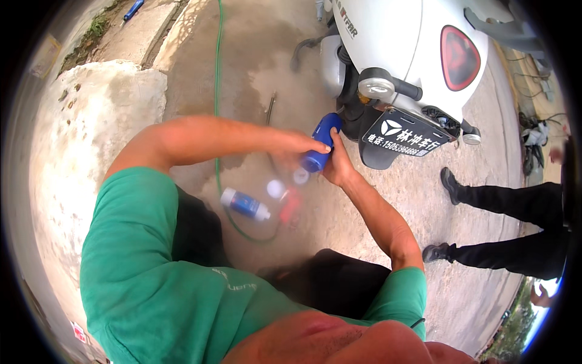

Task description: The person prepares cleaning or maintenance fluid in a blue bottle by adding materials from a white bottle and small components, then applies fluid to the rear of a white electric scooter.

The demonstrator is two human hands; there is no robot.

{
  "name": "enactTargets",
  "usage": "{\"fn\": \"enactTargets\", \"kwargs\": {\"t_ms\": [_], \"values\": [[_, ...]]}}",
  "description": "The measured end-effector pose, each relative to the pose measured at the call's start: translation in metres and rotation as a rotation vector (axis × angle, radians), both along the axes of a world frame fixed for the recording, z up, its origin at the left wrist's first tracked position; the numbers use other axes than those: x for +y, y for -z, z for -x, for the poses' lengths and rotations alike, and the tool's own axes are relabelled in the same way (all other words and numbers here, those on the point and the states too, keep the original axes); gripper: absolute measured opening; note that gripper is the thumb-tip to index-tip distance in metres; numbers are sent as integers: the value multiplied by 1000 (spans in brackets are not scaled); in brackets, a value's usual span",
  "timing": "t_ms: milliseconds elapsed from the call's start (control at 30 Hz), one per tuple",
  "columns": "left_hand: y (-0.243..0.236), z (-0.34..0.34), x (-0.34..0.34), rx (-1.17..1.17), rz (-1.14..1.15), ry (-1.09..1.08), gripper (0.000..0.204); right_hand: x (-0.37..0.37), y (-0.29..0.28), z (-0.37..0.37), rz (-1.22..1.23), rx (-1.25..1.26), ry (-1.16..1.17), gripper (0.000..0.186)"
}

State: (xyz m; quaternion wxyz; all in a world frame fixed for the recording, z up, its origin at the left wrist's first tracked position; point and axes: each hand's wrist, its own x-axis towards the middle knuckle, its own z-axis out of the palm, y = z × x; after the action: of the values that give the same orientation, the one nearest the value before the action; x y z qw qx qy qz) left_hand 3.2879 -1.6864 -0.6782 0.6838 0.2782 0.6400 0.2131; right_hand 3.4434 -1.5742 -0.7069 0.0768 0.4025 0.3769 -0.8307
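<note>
A blue cylindrical bottle point(319, 147) is held at a tilt between my two hands, over the ground behind the scooter. My left hand point(308, 144) reaches in from the left and grips its lower half, the fingers partly hidden and blurred. From the right side, my right hand point(341, 162) wraps round the bottle, with fingers along its right edge. Below lies a white bottle with a blue label point(245, 204), on its side. Close to it are a round white cap point(276, 188), a pale round piece point(301, 176) and a blurred red item point(291, 205).
A white scooter point(394, 42) with a dark plate point(401, 134) stands ahead. A green hose point(218, 73) runs along the ground, near a thin metal rod point(271, 106). At the right stands a person in black trousers point(509, 258). A blue-handled tool point(133, 9) lies far left.
</note>
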Motion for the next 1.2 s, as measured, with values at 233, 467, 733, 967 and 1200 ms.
{"fn": "enactTargets", "kwargs": {"t_ms": [233, 467, 733, 967, 1200], "values": [[11, -12, 1, -77, -35, -89, 64, 6, 10, 2, -121, -33, 58, 71], [33, -13, 7, -113, -197, -209, 49, 16, 24, 2, -264, -134, 37, 77], [31, -11, 7, -128, -221, -207, 49, 14, 20, 3, -251, -109, 16, 75], [17, -2, 3, -135, -130, -115, 56, 8, 14, 5, -150, -14, 64, 72], [32, 1, 4, -231, -135, -145, 50, 5, 21, 6, -227, -90, 43, 74]]}}
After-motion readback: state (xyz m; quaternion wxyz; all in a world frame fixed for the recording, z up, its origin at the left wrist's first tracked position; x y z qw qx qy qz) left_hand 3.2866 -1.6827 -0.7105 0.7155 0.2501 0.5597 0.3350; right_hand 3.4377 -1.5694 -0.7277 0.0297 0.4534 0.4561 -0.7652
